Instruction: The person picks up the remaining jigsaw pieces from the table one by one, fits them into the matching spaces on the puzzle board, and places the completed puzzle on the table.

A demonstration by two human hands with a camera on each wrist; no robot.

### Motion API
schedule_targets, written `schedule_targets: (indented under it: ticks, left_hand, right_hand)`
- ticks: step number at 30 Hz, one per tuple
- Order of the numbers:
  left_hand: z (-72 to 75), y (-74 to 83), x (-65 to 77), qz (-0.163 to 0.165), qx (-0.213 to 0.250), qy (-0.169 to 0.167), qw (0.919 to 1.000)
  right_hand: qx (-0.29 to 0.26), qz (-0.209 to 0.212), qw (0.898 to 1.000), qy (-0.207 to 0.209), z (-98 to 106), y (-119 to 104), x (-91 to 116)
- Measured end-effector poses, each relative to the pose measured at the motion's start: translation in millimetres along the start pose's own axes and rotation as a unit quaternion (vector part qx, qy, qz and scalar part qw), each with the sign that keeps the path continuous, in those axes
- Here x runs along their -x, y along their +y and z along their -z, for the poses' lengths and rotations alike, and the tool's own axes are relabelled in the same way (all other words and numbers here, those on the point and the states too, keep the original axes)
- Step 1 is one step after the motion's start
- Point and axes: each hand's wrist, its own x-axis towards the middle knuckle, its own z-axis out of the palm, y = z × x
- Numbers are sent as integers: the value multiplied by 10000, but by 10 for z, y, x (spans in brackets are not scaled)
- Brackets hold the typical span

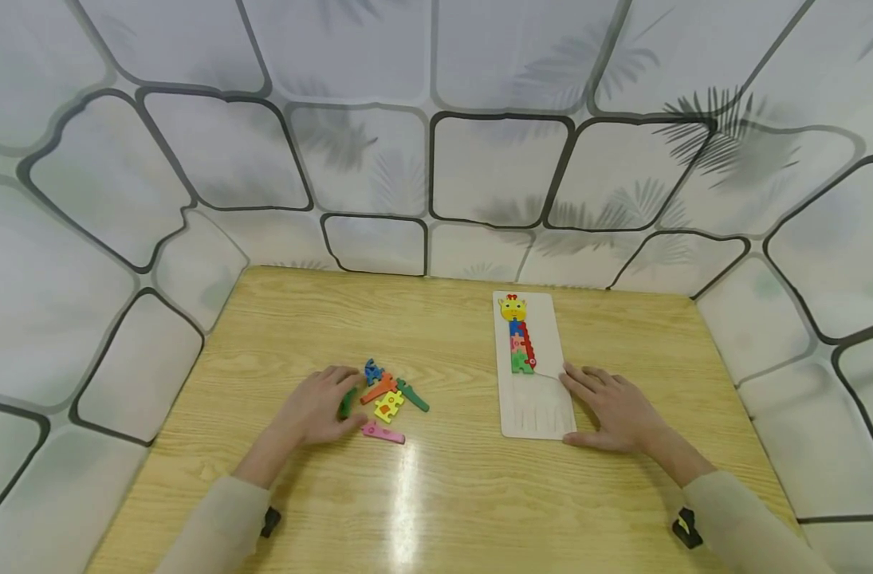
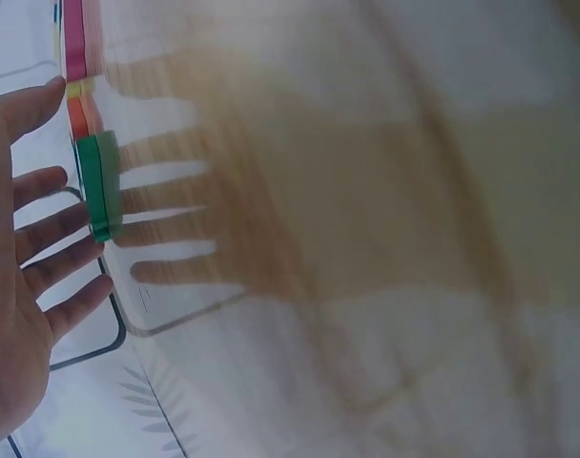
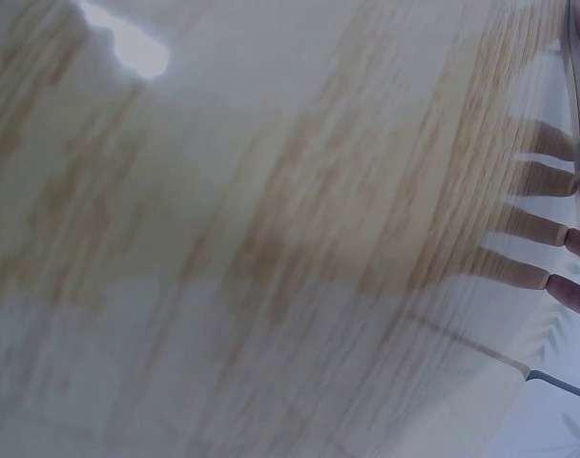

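Giraffe puzzle board (image 1: 547,323) lies on the wood-grained table (image 1: 450,494), to the person's right of the middle, with its far half partly filled: a yellow giraffe head (image 1: 513,308) at the top, then a blue, a salmon and a green piece (image 1: 521,363) stacked beneath, and a red strip (image 1: 528,347) running down their right side. Beside the board's near right edge rests the right hand (image 1: 615,408), its fingers extended and spread, fingertips at the edge and nothing gripped. Over on the other side, the left hand (image 1: 320,408) sits low by a loose cluster, thumb and fingers well apart and not closed round anything. Between them is a green block (image 1: 347,402); whether the fingers touch it, I cannot tell. Close by lie a blue piece (image 1: 373,372), an orange piece (image 1: 379,389), a dark green piece (image 1: 413,395) slanting away, a yellow piece (image 1: 389,406) and, nearest the thumb tip, a pink piece (image 1: 383,433). Pale sleeves (image 1: 217,522) cover both forearms, and behind the table stands a stone-patterned wall (image 1: 375,243) with grey leaf shapes.
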Motion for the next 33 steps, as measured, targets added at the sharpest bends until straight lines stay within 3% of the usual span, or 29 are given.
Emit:
schedule_targets:
  ticks: [12, 20, 33]
  left_hand:
    - [-34, 122, -33, -266, -115, 217, 9993]
    - [-55, 240, -35, -219, -374, 133, 9990]
    - [-137, 326, -54, -436, -869, 313, 9948]
  right_hand:
    - [37, 19, 10000, 37, 3, -5, 4]
    - [26, 9, 10000, 0, 14, -11, -2]
    - [-17, 11, 10000, 22, 5, -2, 1]
